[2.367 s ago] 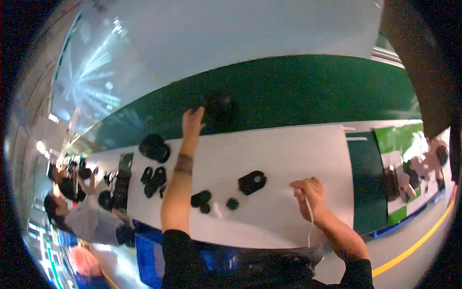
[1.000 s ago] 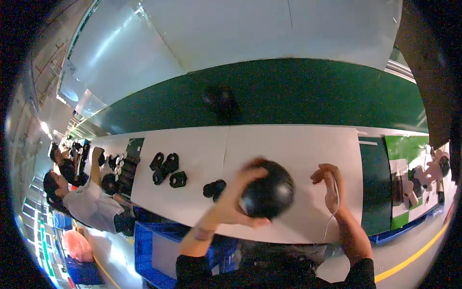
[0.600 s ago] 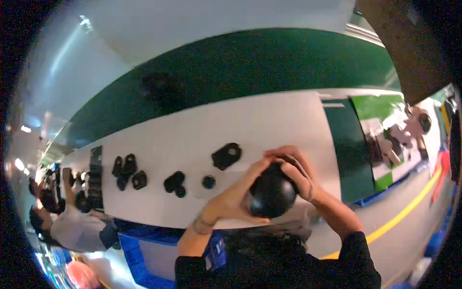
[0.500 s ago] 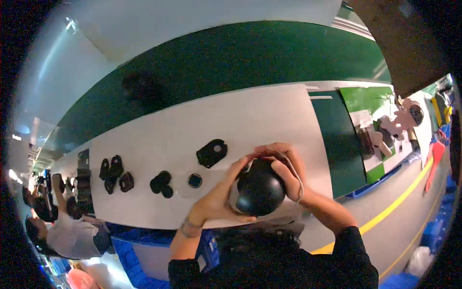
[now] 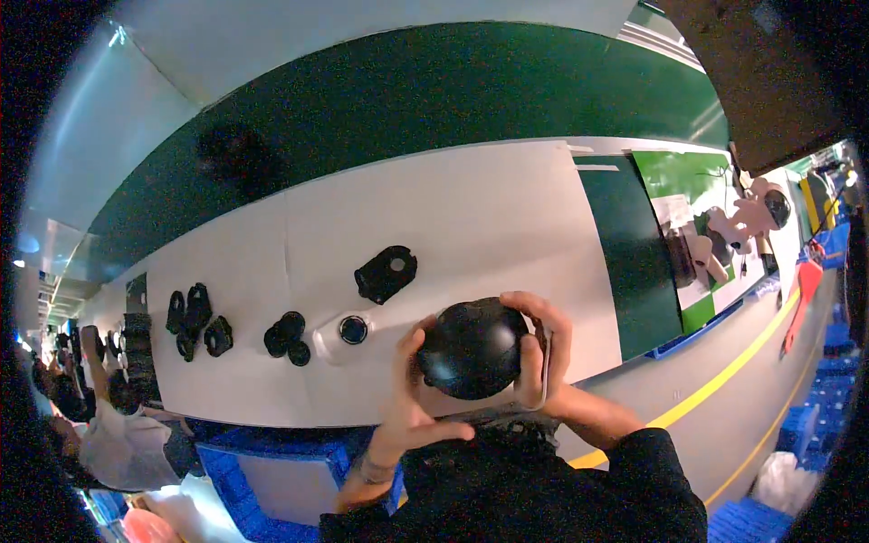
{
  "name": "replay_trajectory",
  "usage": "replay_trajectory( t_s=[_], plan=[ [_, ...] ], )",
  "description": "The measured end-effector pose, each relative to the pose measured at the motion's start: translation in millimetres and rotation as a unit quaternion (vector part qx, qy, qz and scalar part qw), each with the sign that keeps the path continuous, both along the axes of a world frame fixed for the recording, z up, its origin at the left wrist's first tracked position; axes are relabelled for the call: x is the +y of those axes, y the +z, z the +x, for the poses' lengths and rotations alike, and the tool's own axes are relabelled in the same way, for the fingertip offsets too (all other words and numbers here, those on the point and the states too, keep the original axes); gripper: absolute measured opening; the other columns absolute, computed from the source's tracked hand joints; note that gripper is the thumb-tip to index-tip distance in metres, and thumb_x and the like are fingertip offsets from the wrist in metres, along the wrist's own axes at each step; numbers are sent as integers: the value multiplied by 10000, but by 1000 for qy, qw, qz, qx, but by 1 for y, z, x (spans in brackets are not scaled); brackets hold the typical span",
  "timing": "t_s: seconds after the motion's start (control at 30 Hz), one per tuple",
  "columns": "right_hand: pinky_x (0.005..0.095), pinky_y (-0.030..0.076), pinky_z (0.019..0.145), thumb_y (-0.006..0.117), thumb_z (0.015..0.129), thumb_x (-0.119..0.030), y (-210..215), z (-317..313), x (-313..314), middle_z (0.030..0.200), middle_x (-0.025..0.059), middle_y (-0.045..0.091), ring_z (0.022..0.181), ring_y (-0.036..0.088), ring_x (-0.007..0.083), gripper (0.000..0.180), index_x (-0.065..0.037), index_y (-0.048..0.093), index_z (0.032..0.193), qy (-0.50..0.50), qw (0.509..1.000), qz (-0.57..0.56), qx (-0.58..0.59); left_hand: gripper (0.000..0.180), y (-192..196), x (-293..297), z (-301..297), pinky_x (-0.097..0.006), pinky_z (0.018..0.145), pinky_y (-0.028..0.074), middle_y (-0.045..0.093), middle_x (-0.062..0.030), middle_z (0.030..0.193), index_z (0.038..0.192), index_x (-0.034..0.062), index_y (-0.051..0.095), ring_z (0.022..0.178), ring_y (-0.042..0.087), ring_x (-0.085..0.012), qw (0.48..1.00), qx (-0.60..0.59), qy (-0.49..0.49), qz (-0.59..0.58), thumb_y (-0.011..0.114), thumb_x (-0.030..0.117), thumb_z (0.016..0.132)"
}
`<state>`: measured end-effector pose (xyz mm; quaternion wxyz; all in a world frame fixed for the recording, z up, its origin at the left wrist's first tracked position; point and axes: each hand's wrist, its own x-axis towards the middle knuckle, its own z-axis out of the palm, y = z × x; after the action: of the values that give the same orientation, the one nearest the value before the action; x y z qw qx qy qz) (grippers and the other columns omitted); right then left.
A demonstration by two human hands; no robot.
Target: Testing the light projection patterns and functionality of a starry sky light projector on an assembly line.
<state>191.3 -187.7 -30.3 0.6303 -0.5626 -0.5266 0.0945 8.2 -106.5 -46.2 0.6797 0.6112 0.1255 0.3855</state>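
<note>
A long white worktable runs across the view, and everything else is placed from it. Along its far edge lies a dark green belt, and at its right end a darker green mat crosses it, with a bright green pad carrying small pale parts just beyond. Under the table's near edge sit blue crates. At the table's far left end another person in a light top leans over it. Above the table's near edge, roughly at its middle, a round black dome-shaped housing is held up off the surface between both hands. The left hand presses its open palm and thumb against the housing's left side, fingers spread below it; the right hand is wrapped over the right side, fingers curled across the top, with what may be a thin pale strip tucked under them, though the view is too soft to be sure. On the table left of the housing lie a flat black bracket, a white piece with a dark round lens, a pair of black rings, and further left a cluster of small black clips.
</note>
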Motion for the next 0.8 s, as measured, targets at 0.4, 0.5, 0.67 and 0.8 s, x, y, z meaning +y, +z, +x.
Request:
replay_trajectory(
  t_s=[0.4,0.5,0.67,0.8],
  plan=[
    [538,496,1010,447,1050,-87,0,10,-14,1346,278,605,1241,591,473,322,-82,444,1372,32,997,51,-51,1044,-18,2,10,-575,1161,369,340,-229,1516,1484,195,339,1411,393,-466,974,27,74,213,974,283,660],
    [544,487,1026,466,1021,-35,17,19,-20,1379,287,584,1274,567,484,388,-84,441,1406,29,996,-56,-60,1052,-14,7,11,-557,1162,373,346,-236,1508,1476,186,342,1410,395,-462,979,54,74,184,981,290,648],
    [507,538,930,583,889,-9,53,30,-21,996,157,623,962,640,372,282,-26,681,1153,4,986,-34,-164,1081,-10,12,12,-536,1153,385,350,-245,1497,1470,178,336,1405,399,-448,981,73,63,167,995,276,619],
    [419,559,782,785,687,19,75,28,-19,898,66,624,818,620,266,482,-55,732,1160,90,962,25,-257,1084,-11,14,11,-539,1144,392,351,-245,1495,1474,182,334,1407,397,-448,981,73,60,171,993,257,617]
  ],
)
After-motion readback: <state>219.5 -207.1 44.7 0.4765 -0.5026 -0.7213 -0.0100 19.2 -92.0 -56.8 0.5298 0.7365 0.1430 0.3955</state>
